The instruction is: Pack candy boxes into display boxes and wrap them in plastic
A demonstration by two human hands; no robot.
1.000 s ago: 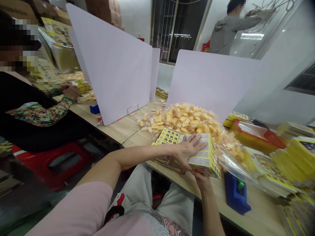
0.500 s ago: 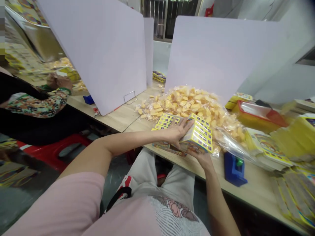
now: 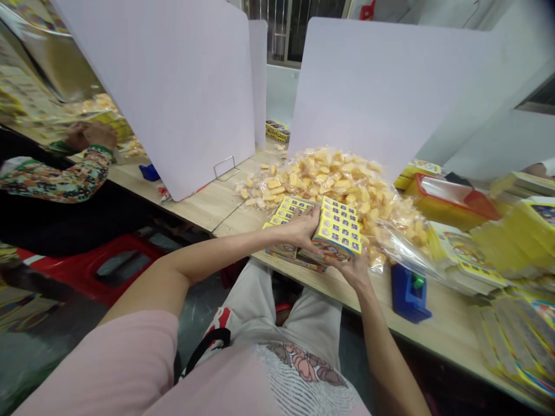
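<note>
Between my two hands is a block of small yellow printed boxes (image 3: 340, 224), tilted, with rows of little pictures on top. My left hand (image 3: 304, 227) presses on the block's left side, fingers bent around its edge. Underneath its near right corner, my right hand (image 3: 352, 269) grips with the fingers partly hidden. Just left of the block, more yellow boxes (image 3: 286, 212) sit in a low printed tray (image 3: 315, 266) at the table's front edge. My left hand partly covers them.
Yellow pieces in clear wrappers (image 3: 329, 170) are heaped behind the boxes. A blue tape dispenser (image 3: 410, 294) stands right, near stacked yellow cartons (image 3: 503, 242) and a red-and-yellow bin (image 3: 451, 196). White dividers (image 3: 373, 86) rise behind. A co-worker's hands (image 3: 93, 134) are at left.
My hands have moved the block of boxes slightly left, closer to the boxes in the tray, and it sits more level. The co-worker's hands have shifted a little.
</note>
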